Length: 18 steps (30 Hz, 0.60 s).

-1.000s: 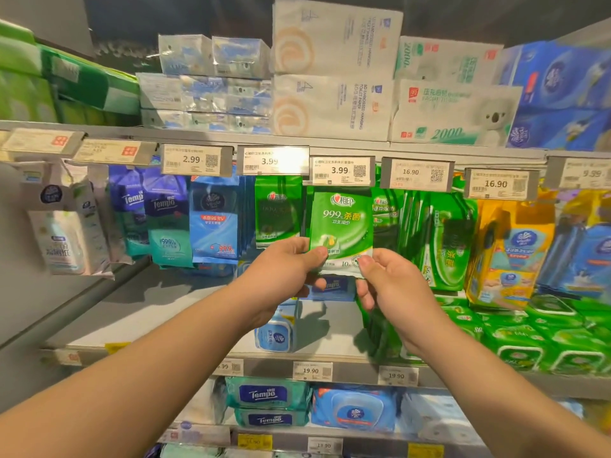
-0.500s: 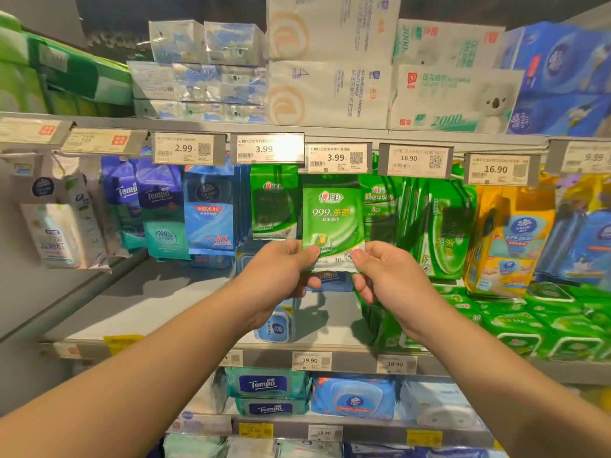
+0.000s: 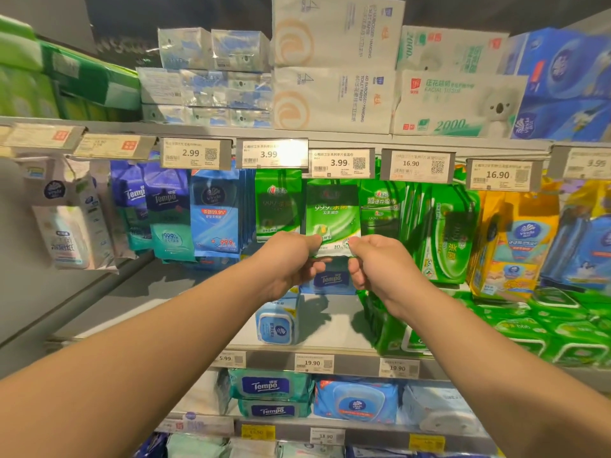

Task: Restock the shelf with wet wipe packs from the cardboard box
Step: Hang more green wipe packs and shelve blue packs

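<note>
A flat green wet wipe pack (image 3: pixel 332 216) stands upright in front of the hanging rows, its top edge tucked just under the 3.99 price tag (image 3: pixel 340 162). My left hand (image 3: pixel 287 264) pinches its lower left corner. Opposite it, my right hand (image 3: pixel 377 267) pinches the lower right corner. More green packs (image 3: pixel 277 206) hang to its left and others (image 3: pixel 380 206) to its right. The hook behind the price tag is hidden. No cardboard box is in view.
Blue Tempo and Vinda packs (image 3: pixel 215 216) hang at left, yellow packs (image 3: pixel 515 239) at right. Tissue bundles (image 3: pixel 334 97) fill the top shelf. A blue tub (image 3: pixel 277 325) and green boxes (image 3: pixel 568 338) sit on the shelf below my hands. Lower shelves hold more wipes (image 3: pixel 271 388).
Both hands have lifted the green pack upward and a little further in, so its top now reaches under the 3.99 tag.
</note>
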Tool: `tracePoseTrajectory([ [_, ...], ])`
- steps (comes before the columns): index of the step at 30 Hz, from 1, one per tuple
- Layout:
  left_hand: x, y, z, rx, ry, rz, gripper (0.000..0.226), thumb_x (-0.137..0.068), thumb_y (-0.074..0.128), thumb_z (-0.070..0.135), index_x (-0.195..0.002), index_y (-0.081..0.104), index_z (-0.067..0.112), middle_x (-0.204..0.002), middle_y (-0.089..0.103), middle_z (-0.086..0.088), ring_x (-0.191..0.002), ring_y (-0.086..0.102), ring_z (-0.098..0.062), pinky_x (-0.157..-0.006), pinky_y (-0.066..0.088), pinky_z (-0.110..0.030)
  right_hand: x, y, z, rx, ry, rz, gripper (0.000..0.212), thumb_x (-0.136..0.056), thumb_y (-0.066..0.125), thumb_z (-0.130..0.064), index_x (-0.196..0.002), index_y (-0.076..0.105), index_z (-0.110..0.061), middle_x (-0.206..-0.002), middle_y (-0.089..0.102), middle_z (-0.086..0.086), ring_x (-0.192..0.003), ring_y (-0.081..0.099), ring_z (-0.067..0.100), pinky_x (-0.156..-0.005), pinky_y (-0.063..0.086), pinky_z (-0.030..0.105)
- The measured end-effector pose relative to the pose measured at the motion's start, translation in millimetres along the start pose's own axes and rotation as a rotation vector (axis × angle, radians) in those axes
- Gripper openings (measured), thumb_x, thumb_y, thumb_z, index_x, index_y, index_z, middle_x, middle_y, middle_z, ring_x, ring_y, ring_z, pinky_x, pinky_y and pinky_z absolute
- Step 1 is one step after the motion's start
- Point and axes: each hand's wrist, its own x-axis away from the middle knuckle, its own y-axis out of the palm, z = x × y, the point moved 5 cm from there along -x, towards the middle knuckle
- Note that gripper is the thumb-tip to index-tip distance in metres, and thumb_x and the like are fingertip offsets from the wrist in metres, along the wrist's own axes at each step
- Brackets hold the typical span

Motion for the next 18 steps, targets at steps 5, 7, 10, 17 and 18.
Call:
tracePoseTrajectory([
  [5,5.4,1.4,-21.1,-0.023,-0.078,-0.010,0.026,-0.104,0.060,0.025,-0.117,0.062,0.002,-0.088,0.072,-0.015,-0.056,0.059,-0.017,-0.046,0.050,-0.022,-0.1,-2.3,21.9,0.003,0.046,-0.011,0.016,-0.105,0.056,-0.023,-0.100,0.060,-0.009,-0.063,0.063,0.006,-0.047,0.049,0.016,-0.050,0.041,0.029],
  [7,13.8,-0.3,-36.0,-0.095,-0.130,-0.040,0.028,-0.104,0.060,0.032,-0.109,0.061,0.005,-0.088,0.072,-0.015,-0.060,0.061,-0.019,-0.049,0.051,-0.023,5.5,-6.5,34.8,0.006,0.100,-0.018,0.014,-0.104,0.055,-0.019,-0.107,0.061,-0.006,-0.062,0.064,0.007,-0.045,0.051,0.016,-0.048,0.042,0.028],
  [10,23.6,-8.3,-59.7,-0.206,-0.168,-0.078,0.032,-0.103,0.059,0.041,-0.109,0.060,0.010,-0.086,0.075,-0.011,-0.063,0.063,-0.020,-0.058,0.050,-0.026,18.9,-14.9,54.3,0.052,0.160,-0.022,0.017,-0.103,0.056,-0.018,-0.111,0.061,-0.004,-0.062,0.066,0.009,-0.047,0.056,0.019,-0.049,0.044,0.029],
  [17,57.9,-23.4,-114.8,-0.366,-0.202,-0.133,0.037,-0.105,0.053,0.042,-0.117,0.067,0.011,-0.097,0.074,-0.010,-0.068,0.061,-0.021,-0.053,0.044,-0.024,68.4,-23.3,81.6,0.243,0.195,-0.048,0.013,-0.103,0.054,-0.018,-0.106,0.060,-0.007,-0.077,0.070,0.013,-0.054,0.064,0.022,-0.052,0.048,0.031],
  [18,64.1,-23.9,-122.2,-0.388,-0.205,-0.137,0.038,-0.105,0.052,0.043,-0.119,0.066,0.011,-0.102,0.074,-0.012,-0.070,0.062,-0.021,-0.052,0.044,-0.024,75.6,-21.4,83.1,0.263,0.186,-0.056,0.013,-0.103,0.053,-0.018,-0.105,0.060,-0.008,-0.078,0.070,0.012,-0.056,0.065,0.023,-0.053,0.047,0.031],
])
